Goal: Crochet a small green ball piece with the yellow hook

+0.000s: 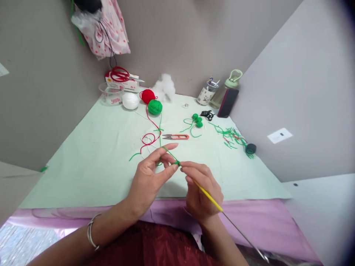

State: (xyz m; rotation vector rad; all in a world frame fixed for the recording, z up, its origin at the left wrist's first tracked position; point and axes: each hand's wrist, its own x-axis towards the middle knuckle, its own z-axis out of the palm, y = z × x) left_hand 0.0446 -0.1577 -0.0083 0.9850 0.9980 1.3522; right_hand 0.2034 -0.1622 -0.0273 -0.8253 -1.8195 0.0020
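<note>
My left hand (151, 175) pinches a small green crocheted piece (176, 163) between thumb and fingers. Green yarn runs over its raised index finger and back to a green yarn ball (155, 107). In my right hand (203, 188) is a crochet hook (208, 195) with a yellow grip and a long metal shaft slanting down to the right. The hook's working tip meets the green piece, where fingers hide it. Thread snips (177, 137) with an orange handle lie just beyond my hands. Red, white and green yarn tails (148, 139) curl beside my left hand.
At the back are a white yarn ball (130, 101), a red yarn ball (148, 96), white stuffing (165, 87), a clear tub (111, 96) and red scissors (120, 74). Rightward lie small green balls (198, 120), yarn scraps (231, 136), a phone (227, 102), a bottle (220, 96) and a pen cup (206, 94).
</note>
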